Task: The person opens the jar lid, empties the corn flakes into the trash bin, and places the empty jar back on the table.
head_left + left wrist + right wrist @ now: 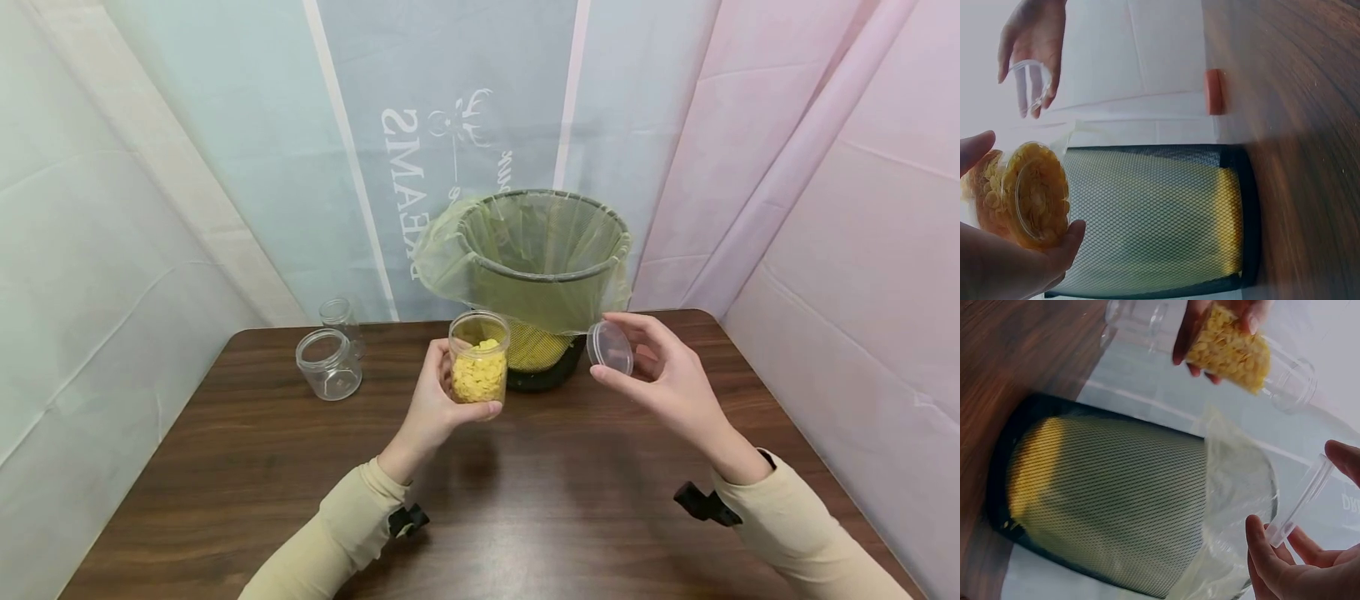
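My left hand grips a clear jar in the head view, fingers and thumb curled round it. Yellow flakes fill its lower part, and the jar has no lid on. To the right, my right hand pinches a clear round lid by its edge, apart from the jar. Behind both hands stands a dark mesh bin with a pale green-yellow bag draped over its rim. Yellow material shows through the mesh at the bin's bottom.
Two empty clear jars, a wide one and a narrower one behind it, stand at the table's back left. Fabric curtains enclose the wooden table at the back and sides.
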`<state>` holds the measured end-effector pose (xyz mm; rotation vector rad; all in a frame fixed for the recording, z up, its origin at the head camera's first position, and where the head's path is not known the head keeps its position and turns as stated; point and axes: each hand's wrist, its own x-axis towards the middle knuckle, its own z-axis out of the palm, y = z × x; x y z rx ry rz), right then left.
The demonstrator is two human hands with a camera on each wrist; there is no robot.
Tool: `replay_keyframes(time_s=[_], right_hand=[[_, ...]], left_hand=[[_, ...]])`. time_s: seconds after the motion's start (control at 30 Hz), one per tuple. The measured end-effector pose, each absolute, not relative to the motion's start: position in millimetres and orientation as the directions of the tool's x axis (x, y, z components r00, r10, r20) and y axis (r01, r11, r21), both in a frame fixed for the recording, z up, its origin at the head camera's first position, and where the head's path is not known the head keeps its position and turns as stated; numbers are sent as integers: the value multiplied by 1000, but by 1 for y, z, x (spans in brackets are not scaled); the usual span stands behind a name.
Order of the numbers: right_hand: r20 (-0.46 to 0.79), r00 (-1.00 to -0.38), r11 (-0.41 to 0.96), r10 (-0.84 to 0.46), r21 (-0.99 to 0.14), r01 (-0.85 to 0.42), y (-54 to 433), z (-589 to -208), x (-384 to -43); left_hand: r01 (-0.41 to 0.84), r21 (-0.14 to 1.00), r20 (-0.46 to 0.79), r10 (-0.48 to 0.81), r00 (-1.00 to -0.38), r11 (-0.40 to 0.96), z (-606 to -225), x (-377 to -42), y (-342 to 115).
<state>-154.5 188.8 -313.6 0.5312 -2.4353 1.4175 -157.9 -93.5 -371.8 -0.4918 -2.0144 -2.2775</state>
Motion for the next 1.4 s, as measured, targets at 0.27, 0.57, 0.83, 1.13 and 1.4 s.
replay_keyframes(time_s=[0.27,0.57,0.83,1.13,1.4], right_hand=[[360,-924,510,-132,-775,-375,202,-323,-160],[345,-935,526,-83,-782,-335,218,-338,-170],[352,-934,570,-60,-756,-322,231,-350,-178],[333,-942,623,-30,-731,-278,238,-361,-185],[303,-953,654,-14,-718,-238,246,-372,-191]], left_hand=[[267,955,283,114,-952,-132,-368,-158,-103],[269,954,279,67,-958,-133,-368,-156,-117],[246,961,251,21,-968,-130,-370,-153,-131],[253,956,255,-6,-967,-146,-376,-154,-141],[255,958,254,-25,-967,-129,-377,-152,-146]])
